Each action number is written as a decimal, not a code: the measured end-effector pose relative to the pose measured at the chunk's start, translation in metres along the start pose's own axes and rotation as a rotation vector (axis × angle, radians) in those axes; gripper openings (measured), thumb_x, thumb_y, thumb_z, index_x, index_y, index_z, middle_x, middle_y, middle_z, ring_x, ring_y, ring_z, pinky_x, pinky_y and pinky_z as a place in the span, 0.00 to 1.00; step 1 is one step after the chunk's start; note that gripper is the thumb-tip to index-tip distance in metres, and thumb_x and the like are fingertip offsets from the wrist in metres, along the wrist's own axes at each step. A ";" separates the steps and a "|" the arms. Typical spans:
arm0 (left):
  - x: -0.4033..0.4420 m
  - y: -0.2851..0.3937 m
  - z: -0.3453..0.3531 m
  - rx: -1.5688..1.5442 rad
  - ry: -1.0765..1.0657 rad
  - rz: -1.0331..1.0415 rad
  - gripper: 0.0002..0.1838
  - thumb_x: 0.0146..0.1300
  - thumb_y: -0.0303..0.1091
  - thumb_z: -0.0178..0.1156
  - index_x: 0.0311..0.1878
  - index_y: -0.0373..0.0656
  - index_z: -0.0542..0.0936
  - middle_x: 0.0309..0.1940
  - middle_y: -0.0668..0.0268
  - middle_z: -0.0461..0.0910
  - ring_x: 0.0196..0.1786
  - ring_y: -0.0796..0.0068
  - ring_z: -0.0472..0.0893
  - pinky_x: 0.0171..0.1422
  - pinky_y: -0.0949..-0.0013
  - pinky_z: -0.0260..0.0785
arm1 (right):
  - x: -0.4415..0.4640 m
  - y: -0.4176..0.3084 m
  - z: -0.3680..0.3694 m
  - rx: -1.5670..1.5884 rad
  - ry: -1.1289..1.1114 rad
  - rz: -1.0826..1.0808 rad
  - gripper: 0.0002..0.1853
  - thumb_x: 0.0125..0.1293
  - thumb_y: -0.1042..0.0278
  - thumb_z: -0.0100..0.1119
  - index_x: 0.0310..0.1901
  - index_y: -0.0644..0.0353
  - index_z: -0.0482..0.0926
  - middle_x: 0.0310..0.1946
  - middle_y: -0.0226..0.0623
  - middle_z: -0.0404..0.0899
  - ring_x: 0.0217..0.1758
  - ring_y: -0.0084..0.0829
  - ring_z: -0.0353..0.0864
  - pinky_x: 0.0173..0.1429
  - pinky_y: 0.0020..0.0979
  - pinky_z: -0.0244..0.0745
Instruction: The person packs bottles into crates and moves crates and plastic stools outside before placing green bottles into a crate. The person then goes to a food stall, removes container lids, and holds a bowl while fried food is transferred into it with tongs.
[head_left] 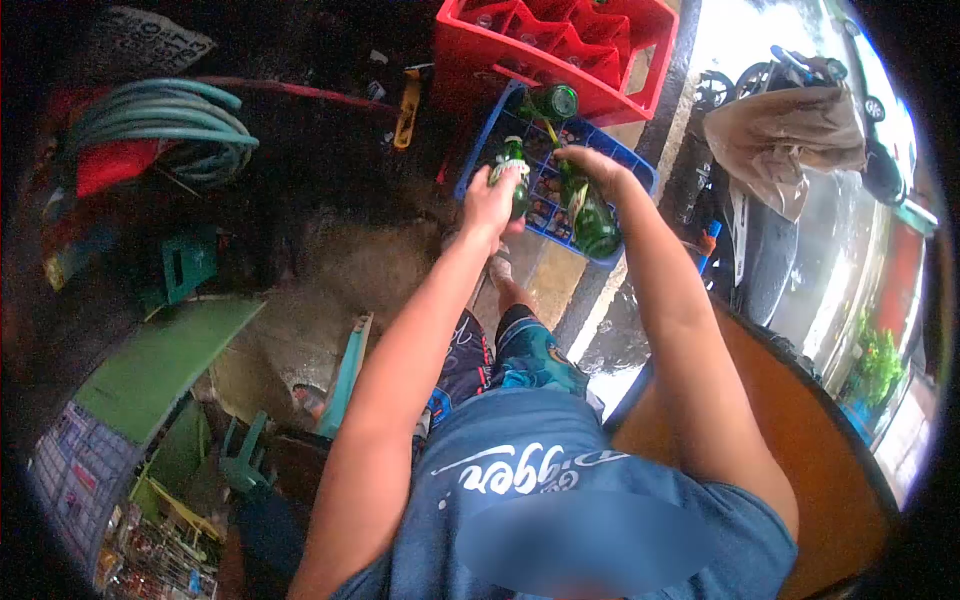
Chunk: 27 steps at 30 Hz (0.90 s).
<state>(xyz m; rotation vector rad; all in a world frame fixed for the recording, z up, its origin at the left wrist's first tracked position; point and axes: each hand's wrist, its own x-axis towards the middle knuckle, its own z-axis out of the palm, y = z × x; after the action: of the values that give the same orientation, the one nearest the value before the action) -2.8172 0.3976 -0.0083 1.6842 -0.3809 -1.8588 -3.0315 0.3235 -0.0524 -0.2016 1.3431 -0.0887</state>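
Note:
My left hand (487, 205) is wrapped round a green glass bottle (515, 155) with a pale label, above the blue divided crate (632, 168). My right hand (598, 168) grips the neck of a larger green bottle (597, 232), whose base points down and to the right over the crate's near side. A third green bottle (556, 101) lies tilted at the crate's far edge, its base showing. Within the blue crate's compartments are small items that look like bottle tops.
A red divided crate (640, 100) adjoins the blue one on the far side. Coiled green hose (170, 110) hangs at left, above a green table (165, 365). A motorcycle under a brown cover (785, 130) stands at right, beyond a brown curved panel (780, 450).

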 end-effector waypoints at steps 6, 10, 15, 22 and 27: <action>0.042 0.027 0.012 -0.065 -0.007 0.022 0.29 0.67 0.60 0.51 0.55 0.42 0.73 0.43 0.60 0.75 0.27 0.68 0.80 0.23 0.74 0.76 | 0.055 0.008 -0.010 0.173 -0.119 -0.093 0.19 0.59 0.53 0.60 0.42 0.61 0.79 0.32 0.43 0.83 0.31 0.42 0.83 0.39 0.40 0.82; 0.030 0.020 0.004 -0.025 -0.052 0.147 0.33 0.68 0.60 0.51 0.63 0.42 0.70 0.51 0.63 0.76 0.40 0.71 0.80 0.40 0.68 0.72 | 0.039 0.006 0.000 0.258 -0.156 -0.282 0.21 0.62 0.51 0.57 0.43 0.62 0.80 0.34 0.44 0.84 0.33 0.41 0.83 0.42 0.40 0.81; 0.020 -0.070 -0.026 0.153 0.098 0.354 0.27 0.68 0.49 0.56 0.59 0.36 0.73 0.36 0.67 0.79 0.36 0.77 0.76 0.39 0.70 0.72 | 0.041 0.005 -0.010 0.151 -0.234 -0.170 0.20 0.63 0.50 0.57 0.43 0.61 0.80 0.34 0.42 0.84 0.33 0.41 0.83 0.43 0.39 0.81; -0.124 -0.177 -0.110 0.364 0.159 0.184 0.25 0.67 0.44 0.58 0.56 0.30 0.74 0.45 0.54 0.81 0.45 0.71 0.80 0.50 0.67 0.73 | 0.158 -0.002 -0.080 -0.185 -0.095 -0.156 0.24 0.65 0.44 0.50 0.41 0.59 0.80 0.29 0.41 0.81 0.31 0.43 0.81 0.38 0.46 0.80; -0.222 -0.186 -0.142 -0.080 0.304 0.031 0.25 0.69 0.44 0.57 0.61 0.34 0.71 0.47 0.60 0.81 0.44 0.77 0.78 0.47 0.71 0.72 | 0.047 -0.001 -0.035 0.267 -0.155 -0.314 0.35 0.62 0.28 0.47 0.54 0.53 0.76 0.43 0.40 0.82 0.42 0.43 0.82 0.42 0.48 0.82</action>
<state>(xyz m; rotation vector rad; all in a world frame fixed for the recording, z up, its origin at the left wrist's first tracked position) -2.7184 0.7014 0.0401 1.8571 -0.2033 -1.5426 -3.0545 0.3112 -0.1047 -0.1877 1.1233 -0.5043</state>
